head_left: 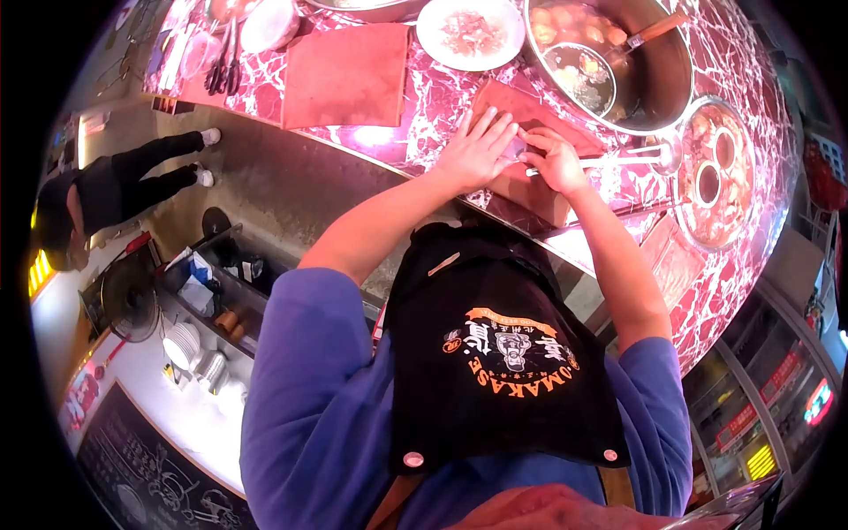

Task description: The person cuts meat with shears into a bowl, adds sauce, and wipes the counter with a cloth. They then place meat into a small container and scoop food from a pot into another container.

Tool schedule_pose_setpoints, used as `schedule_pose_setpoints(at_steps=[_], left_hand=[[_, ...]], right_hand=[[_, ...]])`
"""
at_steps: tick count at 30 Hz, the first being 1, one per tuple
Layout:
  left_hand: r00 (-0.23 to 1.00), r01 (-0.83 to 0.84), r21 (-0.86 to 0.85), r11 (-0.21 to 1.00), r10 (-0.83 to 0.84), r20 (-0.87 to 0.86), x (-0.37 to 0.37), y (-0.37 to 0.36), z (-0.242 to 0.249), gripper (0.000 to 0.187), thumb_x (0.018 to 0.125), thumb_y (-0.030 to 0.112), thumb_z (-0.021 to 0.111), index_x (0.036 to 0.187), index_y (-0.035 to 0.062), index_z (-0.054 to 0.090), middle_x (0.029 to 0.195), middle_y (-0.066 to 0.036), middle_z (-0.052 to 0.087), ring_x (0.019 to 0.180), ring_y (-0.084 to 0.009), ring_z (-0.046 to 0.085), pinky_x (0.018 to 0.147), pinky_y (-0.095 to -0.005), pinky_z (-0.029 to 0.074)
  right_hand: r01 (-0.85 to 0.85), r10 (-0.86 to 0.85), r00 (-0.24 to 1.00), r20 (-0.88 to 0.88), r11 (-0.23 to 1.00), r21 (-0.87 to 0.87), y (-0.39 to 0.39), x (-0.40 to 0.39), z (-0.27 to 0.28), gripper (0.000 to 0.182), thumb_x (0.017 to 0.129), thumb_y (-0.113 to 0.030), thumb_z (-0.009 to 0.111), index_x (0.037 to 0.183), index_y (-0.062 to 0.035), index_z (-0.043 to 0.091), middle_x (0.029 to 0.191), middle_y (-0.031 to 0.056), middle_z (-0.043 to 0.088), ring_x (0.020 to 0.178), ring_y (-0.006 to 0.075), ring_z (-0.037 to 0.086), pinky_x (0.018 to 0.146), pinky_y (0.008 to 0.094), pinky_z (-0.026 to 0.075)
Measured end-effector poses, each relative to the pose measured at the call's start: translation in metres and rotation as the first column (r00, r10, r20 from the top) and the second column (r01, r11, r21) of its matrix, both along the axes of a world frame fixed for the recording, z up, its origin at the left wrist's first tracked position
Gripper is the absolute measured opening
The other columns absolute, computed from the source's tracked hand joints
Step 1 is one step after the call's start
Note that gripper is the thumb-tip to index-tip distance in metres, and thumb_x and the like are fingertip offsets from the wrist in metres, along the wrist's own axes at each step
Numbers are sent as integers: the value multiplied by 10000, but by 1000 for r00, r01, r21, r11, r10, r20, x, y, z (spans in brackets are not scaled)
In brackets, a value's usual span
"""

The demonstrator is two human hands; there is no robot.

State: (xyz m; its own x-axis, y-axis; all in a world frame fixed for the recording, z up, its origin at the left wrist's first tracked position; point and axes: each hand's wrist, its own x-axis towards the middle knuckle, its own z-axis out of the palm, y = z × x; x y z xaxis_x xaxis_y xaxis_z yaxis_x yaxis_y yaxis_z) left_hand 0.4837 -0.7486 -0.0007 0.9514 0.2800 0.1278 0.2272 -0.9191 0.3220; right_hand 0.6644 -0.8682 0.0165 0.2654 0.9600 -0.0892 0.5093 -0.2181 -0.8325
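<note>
My left hand point(481, 150) lies with its fingers stretched out over a reddish-brown flat piece point(530, 113), either a folded cloth or a board. Close beside it, my right hand point(555, 161) has its fingers curled together near the left fingertips. Whatever sits between those fingers is too small and glary to make out. A long pale metal handle point(627, 162) passes just right of the right hand. Above the hands stand a white plate point(424, 42) of chopped meat and a big metal pot point(687, 84) of broth, holding a strainer with a wooden handle point(658, 29).
Another reddish-brown flat piece point(346, 75) lies left on the marbled counter point(375, 137), near black-handled scissors point(231, 66). To the right is a round pan point(738, 199) of food with two ring-shaped items. A person in black point(110, 190) stands beyond the counter's left.
</note>
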Motion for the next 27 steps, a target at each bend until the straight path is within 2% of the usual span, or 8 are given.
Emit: schedule_pose_setpoints(at_steps=[3,5,8,12,16,18,20,27], left_hand=[[1000,4,35,999,-4,15,1,-1,0,620,904,416,543,1396,51,446,1477,-138,394,1390,-359,314,1110,-579,213],[999,35,175,984,-36,2,2,-1,-7,607,958,472,424,1386,42,445,1465,-162,398,1369,-365,338,1106,-571,219],[987,-16,-11,1000,14,-162,6,-2,-1,634,977,494,357,1447,69,380,1534,-130,311,1443,-335,206,1157,-564,91],[982,-54,63,997,64,-175,-1,-11,9,637,967,457,412,1477,85,323,1556,-113,265,1463,-332,146,1159,-566,79],[967,-250,-113,962,253,13,-14,-25,13,656,949,403,478,1478,56,307,1553,-124,270,1455,-328,178,1155,-553,105],[936,-316,-117,942,329,124,-29,-29,19,634,932,342,516,1454,28,342,1533,-146,304,1439,-330,227,1153,-510,172],[824,-352,-328,876,457,335,-58,-28,25,529,909,259,553,1375,30,452,1440,-165,427,1354,-349,366,1106,-468,288],[498,-680,-483,552,831,248,-264,-30,-23,237,833,128,622,1058,65,666,1141,-138,614,1099,-336,552,972,-433,430]], right_hand=[[-48,47,995,-84,999,-9,-1,14,-14,336,795,-59,715,1129,-44,680,1029,105,668,923,222,642,809,315,514],[-109,100,988,-121,992,-67,10,21,-16,295,836,-39,678,1130,-37,678,1011,94,680,902,164,641,807,285,512],[-125,105,975,-198,988,-92,16,31,-31,223,863,-61,658,1077,-11,692,984,93,698,890,155,647,825,273,503],[-29,20,991,-134,998,-64,14,16,-20,203,896,-94,626,1067,-7,692,1009,137,708,932,187,661,842,307,504],[1,-5,990,139,1000,27,9,-4,0,309,894,-133,632,1180,-14,620,1019,165,676,928,259,654,836,335,507],[-35,12,960,279,996,78,8,-15,8,400,835,-148,700,1185,-7,570,1072,177,620,957,316,620,850,381,494],[-78,27,912,409,991,109,7,-32,28,476,772,-146,752,1175,-10,538,1102,184,595,1007,361,578,891,422,462],[-9,0,855,518,1000,15,15,-72,16,582,681,-128,802,1177,-24,515,1088,210,587,1027,418,548,898,470,439]])
